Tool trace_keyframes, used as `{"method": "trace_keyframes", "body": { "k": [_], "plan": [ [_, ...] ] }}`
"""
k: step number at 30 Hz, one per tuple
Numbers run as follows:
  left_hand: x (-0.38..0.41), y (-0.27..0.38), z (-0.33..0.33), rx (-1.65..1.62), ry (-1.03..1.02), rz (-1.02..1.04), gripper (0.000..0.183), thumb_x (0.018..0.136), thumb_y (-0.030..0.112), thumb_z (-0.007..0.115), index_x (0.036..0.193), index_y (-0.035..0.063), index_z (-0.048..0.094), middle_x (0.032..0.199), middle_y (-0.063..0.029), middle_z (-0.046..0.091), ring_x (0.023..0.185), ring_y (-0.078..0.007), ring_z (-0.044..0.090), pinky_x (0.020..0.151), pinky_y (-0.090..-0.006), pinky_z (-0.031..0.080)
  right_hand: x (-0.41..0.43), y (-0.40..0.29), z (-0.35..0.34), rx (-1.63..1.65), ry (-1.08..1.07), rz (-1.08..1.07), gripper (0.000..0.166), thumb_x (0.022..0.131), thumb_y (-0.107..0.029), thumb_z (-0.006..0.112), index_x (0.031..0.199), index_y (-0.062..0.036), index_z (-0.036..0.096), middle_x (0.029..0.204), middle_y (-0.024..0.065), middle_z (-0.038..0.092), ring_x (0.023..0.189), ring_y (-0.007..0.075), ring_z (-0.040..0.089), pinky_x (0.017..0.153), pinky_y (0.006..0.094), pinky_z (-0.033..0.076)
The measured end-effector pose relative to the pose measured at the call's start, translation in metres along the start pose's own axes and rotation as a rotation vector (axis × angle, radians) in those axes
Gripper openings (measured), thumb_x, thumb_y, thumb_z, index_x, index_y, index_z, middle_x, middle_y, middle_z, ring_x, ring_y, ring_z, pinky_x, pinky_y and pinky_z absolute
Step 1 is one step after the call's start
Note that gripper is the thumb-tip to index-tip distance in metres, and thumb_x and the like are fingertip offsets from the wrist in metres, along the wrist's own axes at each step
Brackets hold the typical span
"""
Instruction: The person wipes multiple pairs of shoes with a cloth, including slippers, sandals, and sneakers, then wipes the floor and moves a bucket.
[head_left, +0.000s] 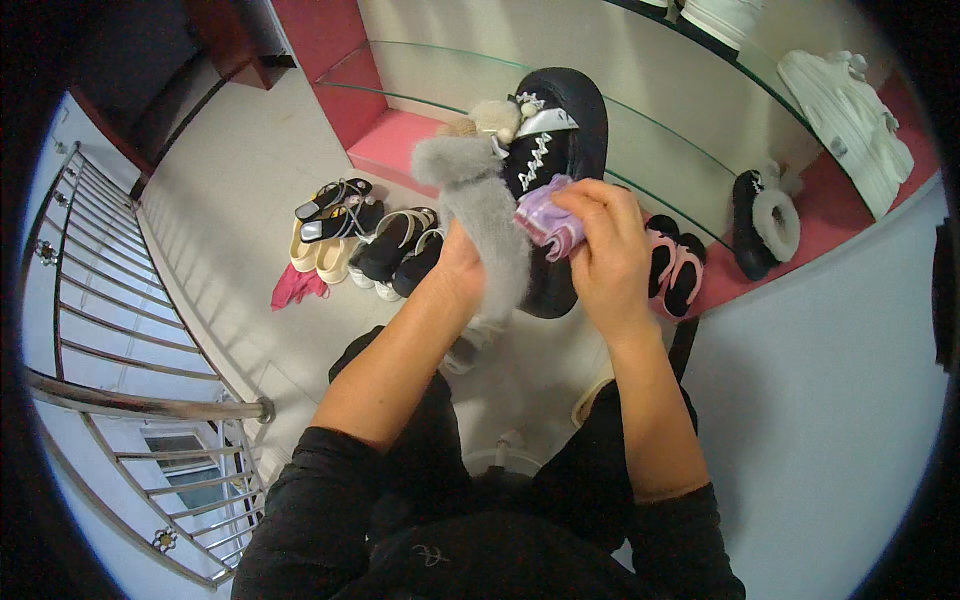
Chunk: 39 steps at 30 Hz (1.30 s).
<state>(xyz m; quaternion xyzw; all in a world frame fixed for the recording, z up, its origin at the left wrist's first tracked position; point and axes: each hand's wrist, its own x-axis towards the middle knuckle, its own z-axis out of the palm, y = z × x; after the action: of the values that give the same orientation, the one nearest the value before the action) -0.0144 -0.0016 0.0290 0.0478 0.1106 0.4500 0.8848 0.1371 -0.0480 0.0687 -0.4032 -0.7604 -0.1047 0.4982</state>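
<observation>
My left hand (463, 259) holds up a black shoe (577, 97) with grey fur trim (491, 240), white zigzag stitching and a silver band. Small fluffy ornaments, beige and grey, sit on its upper. The fur hides most of my left fingers. In my right hand (611, 251) is a bunched purple cloth (551, 217) with a pinkish edge, close against the shoe's side. A similar black shoe with a pale fur collar (776, 225) stands on the pink base of the shelf unit at the right.
Glass shelves (450, 105) span the unit ahead, with white sneakers (847, 127) at the right. Pink-and-black sandals (679, 274) stand near its base. Several sandals and shoes (394, 244) and a red cloth (298, 287) lie on the floor. A metal railing (150, 405) runs along the left.
</observation>
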Motion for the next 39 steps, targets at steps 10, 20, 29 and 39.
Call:
{"method": "trace_keyframes", "body": {
  "k": [10, 20, 29, 39],
  "plan": [
    [-0.006, -0.026, 0.010, 0.283, -0.071, -0.094, 0.037, 0.082, 0.039, 0.053, 0.098, 0.0070, 0.063, 0.102, -0.0170, 0.062, 0.093, -0.0315, 0.060, 0.083, -0.0433, 0.047, 0.007, 0.030, -0.035, -0.138, 0.247, 0.152, 0.039, 0.064, 0.014, 0.055, 0.099, -0.0029, 0.061, 0.102, 0.0139, 0.058, 0.095, 0.0313, 0.057, 0.083, 0.0368, 0.046],
    [-0.004, -0.015, -0.028, 1.994, -0.174, 0.130, 0.032, 0.081, 0.035, 0.053, 0.092, 0.0083, 0.065, 0.097, -0.0170, 0.064, 0.089, -0.0333, 0.060, 0.080, -0.0440, 0.047, 0.000, 0.041, -0.051, -0.146, 0.261, 0.208, 0.033, 0.068, 0.012, 0.053, 0.098, -0.0014, 0.060, 0.100, 0.0158, 0.059, 0.095, 0.0327, 0.057, 0.083, 0.0368, 0.045],
    [-0.015, -0.012, -0.048, 2.609, -0.319, 0.318, 0.028, 0.080, 0.032, 0.052, 0.088, 0.0095, 0.066, 0.093, -0.0170, 0.065, 0.086, -0.0350, 0.061, 0.078, -0.0446, 0.047, -0.010, 0.044, -0.052, -0.097, 0.093, 0.296, 0.034, 0.069, 0.011, 0.050, 0.098, -0.0023, 0.061, 0.099, 0.0147, 0.060, 0.094, 0.0332, 0.055, 0.083, 0.0377, 0.044],
    [-0.016, -0.017, -0.055, 2.605, -0.332, 0.411, 0.026, 0.079, 0.029, 0.051, 0.091, 0.0116, 0.066, 0.096, -0.0150, 0.064, 0.090, -0.0338, 0.060, 0.080, -0.0441, 0.045, -0.009, 0.029, -0.042, -0.082, -0.076, 0.221, 0.036, 0.067, 0.011, 0.048, 0.097, -0.0033, 0.061, 0.098, 0.0135, 0.059, 0.094, 0.0339, 0.053, 0.083, 0.0399, 0.043]
  ]
}}
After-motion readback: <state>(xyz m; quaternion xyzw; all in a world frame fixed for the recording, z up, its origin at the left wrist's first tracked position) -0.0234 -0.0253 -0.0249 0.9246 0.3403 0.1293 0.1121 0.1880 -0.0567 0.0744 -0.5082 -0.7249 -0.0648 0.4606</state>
